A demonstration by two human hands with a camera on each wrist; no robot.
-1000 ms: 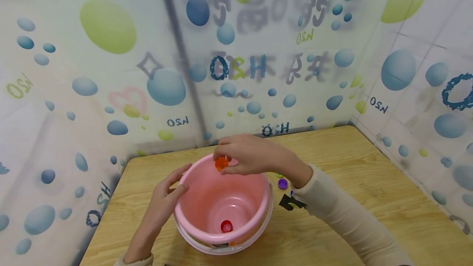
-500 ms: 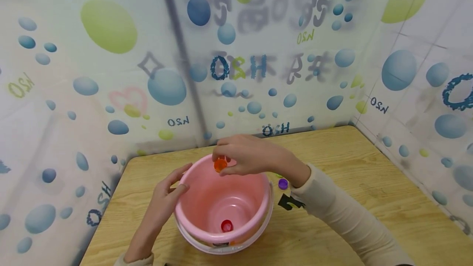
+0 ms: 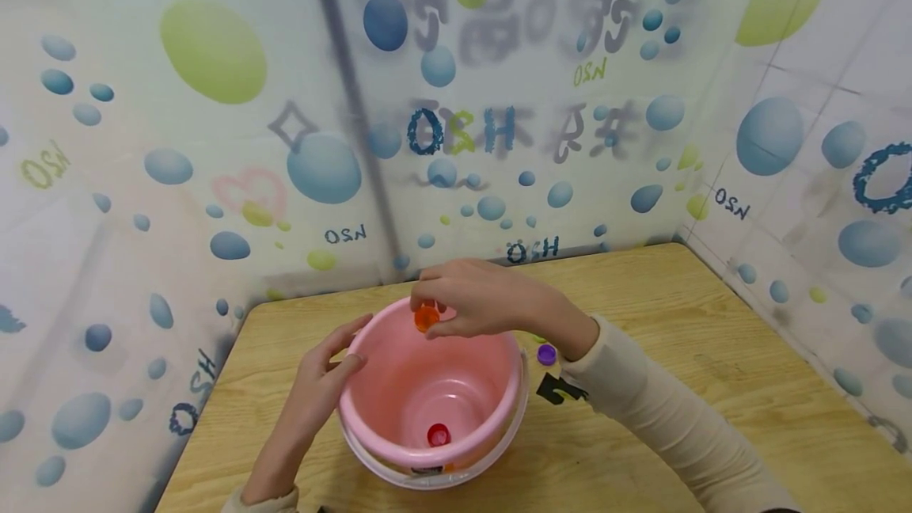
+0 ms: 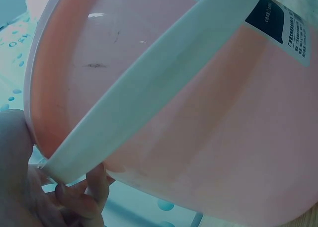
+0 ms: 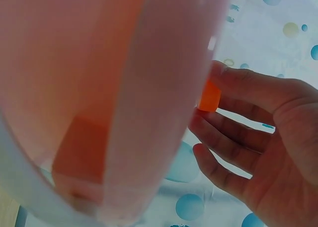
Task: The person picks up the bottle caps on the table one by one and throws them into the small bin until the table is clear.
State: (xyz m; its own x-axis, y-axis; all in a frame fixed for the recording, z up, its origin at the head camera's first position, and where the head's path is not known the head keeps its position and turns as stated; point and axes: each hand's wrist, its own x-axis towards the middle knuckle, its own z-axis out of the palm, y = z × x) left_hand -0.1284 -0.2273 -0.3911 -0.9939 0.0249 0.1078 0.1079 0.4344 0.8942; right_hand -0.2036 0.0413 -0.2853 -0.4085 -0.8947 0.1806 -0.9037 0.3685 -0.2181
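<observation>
Pinches an orange cap (image 3: 427,318) between thumb and fingertips of the right hand (image 3: 473,299), near the middle of the head view, at the far side of the mouth of a pink bucket (image 3: 378,370). Bends the right wrist down over the rim, knuckles uppermost, with the forearm slanting in from the lower right of the frame in a cream sleeve (image 3: 655,402). Spreads the other fingers apart below the cap in the right wrist view. Hard to tell there whether touching the bucket's wall or just beside it.

Grips the rim with the left hand (image 3: 317,382), left of the opening, thumb over the edge and fingers outside. Has the cap to the upper right of this hand, well apart from it.

Shows a red cap (image 3: 438,435) on the bucket's floor, a white handle (image 3: 435,483) along the lower front, and a printed label (image 4: 280,26) at the upper right of the left wrist view. Shows a purple cap (image 3: 546,355) and a black piece (image 3: 559,389) right of the bucket on a wooden table (image 3: 712,331), before a spotted curtain (image 3: 492,70) across the upper frame.
</observation>
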